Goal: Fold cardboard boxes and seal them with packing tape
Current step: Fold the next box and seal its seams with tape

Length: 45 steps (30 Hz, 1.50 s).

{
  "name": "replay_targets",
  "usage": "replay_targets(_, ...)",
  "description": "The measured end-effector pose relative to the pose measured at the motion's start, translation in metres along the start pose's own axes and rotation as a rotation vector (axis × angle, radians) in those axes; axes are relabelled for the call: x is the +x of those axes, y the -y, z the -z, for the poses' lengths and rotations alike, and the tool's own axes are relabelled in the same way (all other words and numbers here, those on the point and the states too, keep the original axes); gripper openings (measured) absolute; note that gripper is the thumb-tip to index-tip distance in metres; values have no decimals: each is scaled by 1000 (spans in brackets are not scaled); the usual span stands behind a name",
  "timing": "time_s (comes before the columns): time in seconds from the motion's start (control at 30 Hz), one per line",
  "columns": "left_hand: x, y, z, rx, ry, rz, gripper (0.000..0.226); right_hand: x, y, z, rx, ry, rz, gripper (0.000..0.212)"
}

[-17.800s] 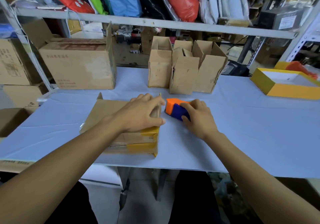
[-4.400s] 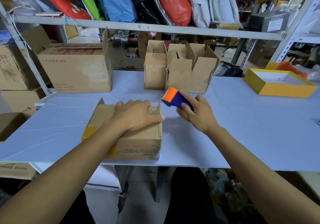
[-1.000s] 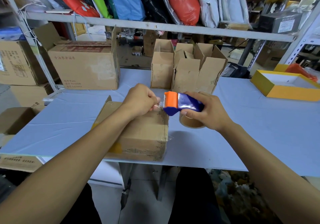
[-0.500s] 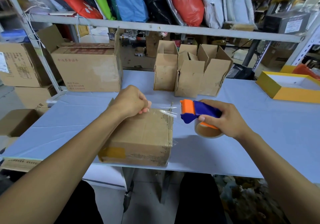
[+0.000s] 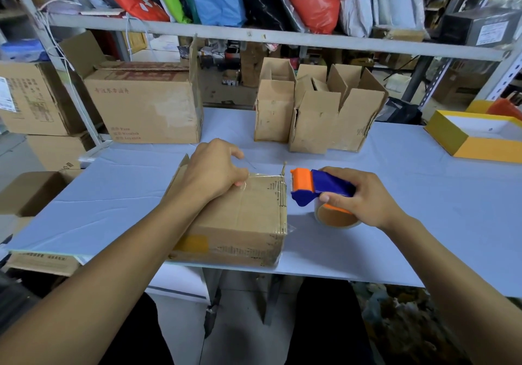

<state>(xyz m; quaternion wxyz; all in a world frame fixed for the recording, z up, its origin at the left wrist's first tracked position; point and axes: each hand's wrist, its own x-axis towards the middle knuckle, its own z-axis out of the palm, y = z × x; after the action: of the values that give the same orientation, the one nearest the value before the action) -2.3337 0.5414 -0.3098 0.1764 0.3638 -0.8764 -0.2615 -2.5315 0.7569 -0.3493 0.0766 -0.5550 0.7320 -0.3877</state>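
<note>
A closed cardboard box lies flat at the front edge of the pale table. My left hand rests on its top with curled fingers, holding the end of a clear tape strip down on the cardboard. The strip runs right across the top to the box's right edge. Just past that edge my right hand grips the blue and orange tape dispenser, its orange head close to the box. The brown tape roll hangs under it near the table.
Three open small boxes stand upright behind the work spot. A large carton sits at the back left, a yellow tray at the far right. More cartons stand beside the table's left end. A shelf rail crosses overhead.
The tape strip, held in the air between my hands, has come down onto the box top. My right hand lowered the dispenser to the box's right edge.
</note>
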Motion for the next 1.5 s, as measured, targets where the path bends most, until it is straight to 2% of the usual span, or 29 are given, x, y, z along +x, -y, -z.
replay_targets(0.17, 4, 6, -2, 142, 10, -154, 31, 1, -5, -6, -35, -6, -5, 29)
replay_targets(0.27, 10, 13, -1, 206, 11, -169, 34, 3, -7, -6, -45, 2, -15, 31)
replay_targets(0.37, 15, 16, 2, 256, 119, -163, 25, 3, -9, -6, -44, 6, -25, 30)
replay_targets(0.47, 21, 4, 4, 363, 242, -252, 13, 3, -9, -6, -45, 11, -34, 35)
replay_targets(0.53, 23, -12, -1, 361, 304, -326, 15, 2, -9, -6, -41, 8, -35, 34)
replay_targets(0.6, 22, -25, -12, 301, 367, -385, 29, 1, -7, -6, -40, 8, -32, 33)
replay_targets(0.67, 19, -29, -27, 280, 382, -377, 39, 1, -6, -6, -41, 10, -33, 33)
replay_targets(0.8, 16, -20, -44, 326, 304, -356, 39, 1, -5, -6, -31, 8, -32, 32)
replay_targets(1.0, 20, -16, -44, 212, 284, -335, 42, -3, -4, -4, 11, -17, -35, 31)
replay_targets(1.13, 22, -17, -45, 177, 216, -270, 49, -4, -4, -4, 14, -18, -20, 32)
replay_targets(1.3, 27, -34, -51, 339, 215, -46, 48, -3, -6, -6, -4, -21, -33, 31)
replay_targets(1.5, 18, -37, -51, 428, 206, -118, 39, -3, -9, -7, 2, -41, -22, 32)
